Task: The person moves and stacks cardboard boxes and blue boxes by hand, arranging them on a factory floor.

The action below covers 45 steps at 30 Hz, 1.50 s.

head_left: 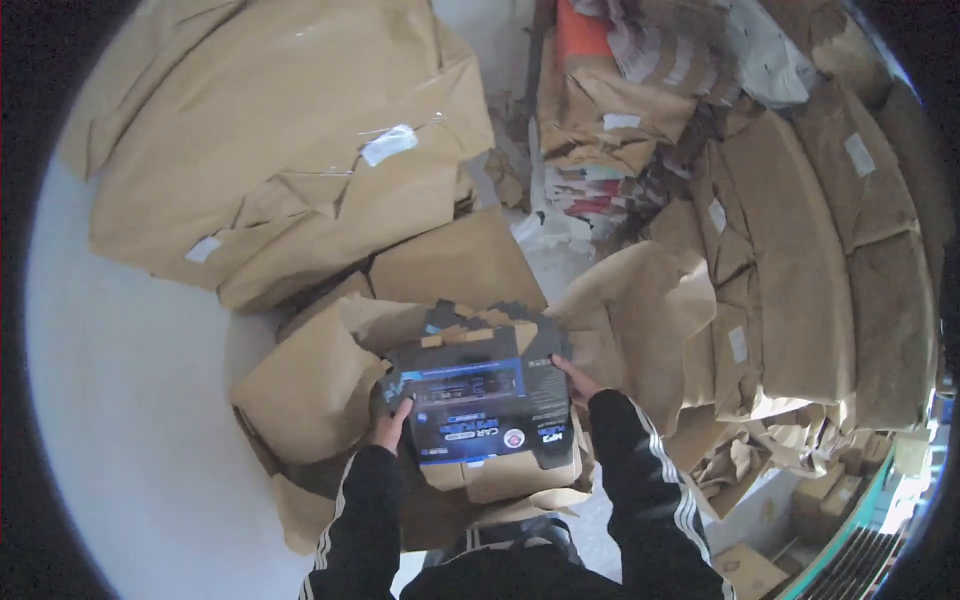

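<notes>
A stack of flat, unfolded car MP3 player boxes (480, 395), printed black and blue, lies before me on brown wrapping paper. My left hand (390, 427) grips its left edge, the thumb on top of the printed face. On the opposite edge my right hand (577, 381) holds on in the same way, fingers mostly hidden underneath. Tabs of several sheets stick out unevenly at the far side. Opened brown wrapping paper (640, 300) rises to the right of the stack, and a brown paper-covered bundle (305, 385) is to its left.
Large paper-wrapped packages (290, 110) are piled at the back left. More wrapped bundles (800, 260) with white labels stand in a row on the right. A box of crumpled paper (728, 465) sits at lower right, near smaller cartons (825, 500). A white wall (130, 380) borders the left side.
</notes>
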Available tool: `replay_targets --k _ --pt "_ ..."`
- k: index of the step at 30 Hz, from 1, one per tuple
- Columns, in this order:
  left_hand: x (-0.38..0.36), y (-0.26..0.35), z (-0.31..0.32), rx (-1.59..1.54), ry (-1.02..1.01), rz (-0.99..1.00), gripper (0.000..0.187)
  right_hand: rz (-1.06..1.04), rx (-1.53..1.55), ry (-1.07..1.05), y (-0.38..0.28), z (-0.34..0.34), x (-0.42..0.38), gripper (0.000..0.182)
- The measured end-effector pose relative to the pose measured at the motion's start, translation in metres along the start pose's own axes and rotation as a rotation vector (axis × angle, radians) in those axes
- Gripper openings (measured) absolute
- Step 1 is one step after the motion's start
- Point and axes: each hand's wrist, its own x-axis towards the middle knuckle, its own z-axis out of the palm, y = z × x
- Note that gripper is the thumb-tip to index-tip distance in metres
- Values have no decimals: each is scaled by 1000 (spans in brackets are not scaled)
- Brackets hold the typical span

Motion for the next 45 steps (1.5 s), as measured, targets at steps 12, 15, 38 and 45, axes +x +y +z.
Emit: replay_targets --k 12,15,38,45 --pt "-28 -43 -12 -585 158 -236 63 -434 -222 -97 -57 93 -100 70" --pt "-1 -78 -50 -845 -109 -84 71 -610 -187 -60 -58 123 -120 61" --pt "-75 163 -36 178 -3232 -2098 37 -1123 -202 258 -36 302 -437 53" --pt "-257 273 53 2510 -1773 -1955 20 -1128 78 715 82 256 -560 54"
